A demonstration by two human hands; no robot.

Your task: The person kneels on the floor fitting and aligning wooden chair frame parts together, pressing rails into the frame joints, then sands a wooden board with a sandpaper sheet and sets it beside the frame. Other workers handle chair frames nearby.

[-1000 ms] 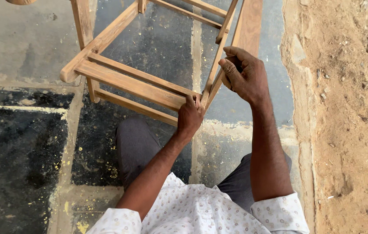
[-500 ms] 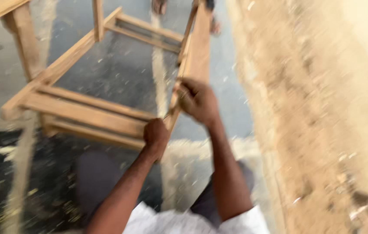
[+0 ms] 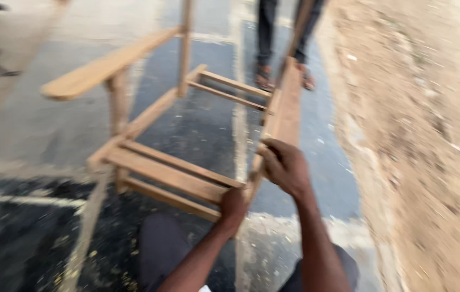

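A bare wooden chair frame (image 3: 170,173) stands in front of me on a dark stone floor, blurred by camera motion. My right hand (image 3: 286,166) grips its right side rail (image 3: 288,108) from above. My left hand (image 3: 234,206) is closed on the near corner where the lower cross slats meet that rail. A wide flat armrest board (image 3: 100,67) sticks out at the upper left of the frame. My knees show below the hands.
Another person's legs and sandalled feet (image 3: 267,75) stand just beyond the far end of the frame. A rough sandy strip of ground (image 3: 414,140) runs along the right. Sawdust flecks lie on the floor at lower left.
The view has swung upward and blurred, bringing the far end of the frame and the other person's feet into sight. Both hands keep their grip at the same corner.
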